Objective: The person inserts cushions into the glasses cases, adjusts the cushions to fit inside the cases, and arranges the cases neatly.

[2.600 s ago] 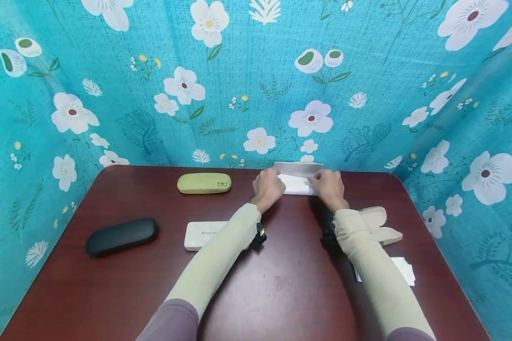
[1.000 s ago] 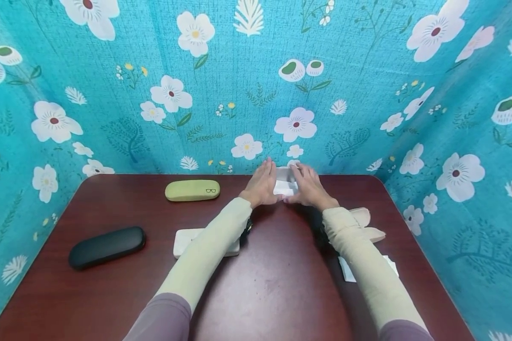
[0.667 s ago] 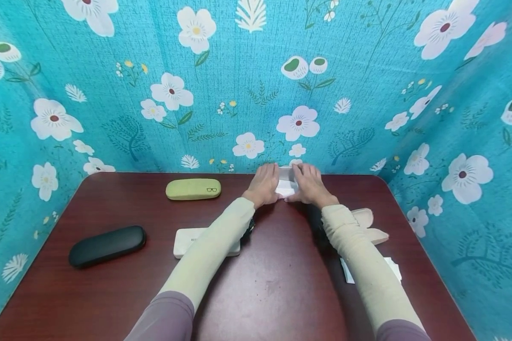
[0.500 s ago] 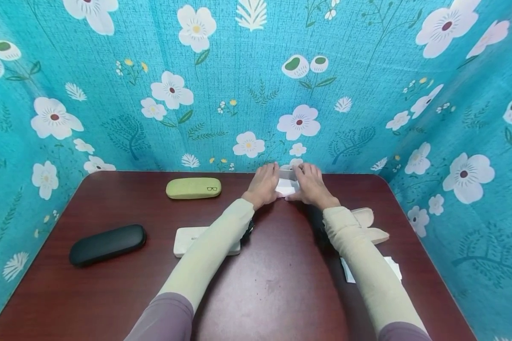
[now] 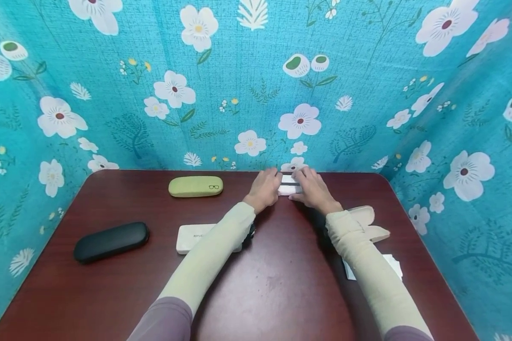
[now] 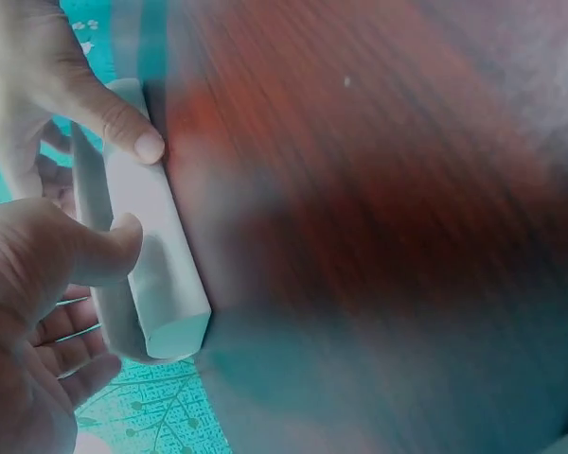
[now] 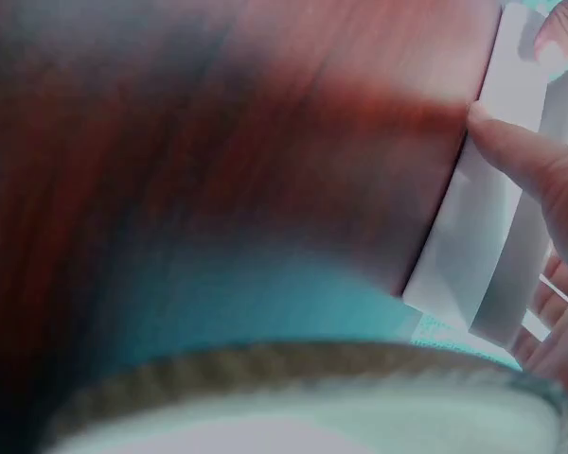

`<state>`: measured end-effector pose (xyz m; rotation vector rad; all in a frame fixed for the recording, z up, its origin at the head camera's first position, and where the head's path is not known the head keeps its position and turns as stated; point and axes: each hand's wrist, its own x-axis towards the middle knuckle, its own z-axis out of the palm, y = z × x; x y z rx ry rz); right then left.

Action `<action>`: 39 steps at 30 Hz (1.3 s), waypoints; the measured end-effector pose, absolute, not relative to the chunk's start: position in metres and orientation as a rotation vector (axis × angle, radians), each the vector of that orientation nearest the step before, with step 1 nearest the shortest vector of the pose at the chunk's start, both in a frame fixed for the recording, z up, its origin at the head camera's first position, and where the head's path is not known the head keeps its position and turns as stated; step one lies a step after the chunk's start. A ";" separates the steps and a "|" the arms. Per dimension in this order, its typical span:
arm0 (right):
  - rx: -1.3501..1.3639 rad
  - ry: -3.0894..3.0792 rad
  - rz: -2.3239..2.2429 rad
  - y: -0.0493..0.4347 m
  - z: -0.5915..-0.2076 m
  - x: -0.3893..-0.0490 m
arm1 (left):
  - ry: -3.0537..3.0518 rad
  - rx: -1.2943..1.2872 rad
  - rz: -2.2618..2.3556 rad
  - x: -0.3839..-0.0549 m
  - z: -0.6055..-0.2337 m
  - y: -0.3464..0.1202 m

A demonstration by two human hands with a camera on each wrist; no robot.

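Observation:
At the table's far edge, both hands hold a white glasses case [image 5: 288,190] from its two ends. Its lid [image 5: 288,179] is tipped forward over the base, and a dark gap shows between them. My left hand [image 5: 264,188] has its thumb on the front of the case and its fingers behind the lid, as the left wrist view shows. My right hand [image 5: 313,190] grips the other end the same way; in the right wrist view its thumb [image 7: 511,147] lies on the front face [image 7: 473,208]. The inside of the case is hidden.
A green glasses case [image 5: 195,186] lies left of the hands, a black case [image 5: 111,242] farther left. The left sleeve partly covers a lettered white case [image 5: 192,237]. Near the right sleeve are an open beige item [image 5: 377,233] and white cloth [image 5: 393,266]. A floral curtain [image 5: 222,94] hangs behind.
The lid stood raised against the curtain; now it has come down towards the base, leaving a narrow gap. Both hands have moved from the lid's sides to round the case's ends.

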<state>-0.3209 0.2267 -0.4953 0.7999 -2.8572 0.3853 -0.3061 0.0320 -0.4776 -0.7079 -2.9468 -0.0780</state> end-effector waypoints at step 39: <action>0.869 -2.751 0.723 0.216 -0.488 -0.238 | -2.737 -0.470 -1.354 -0.217 -0.456 0.027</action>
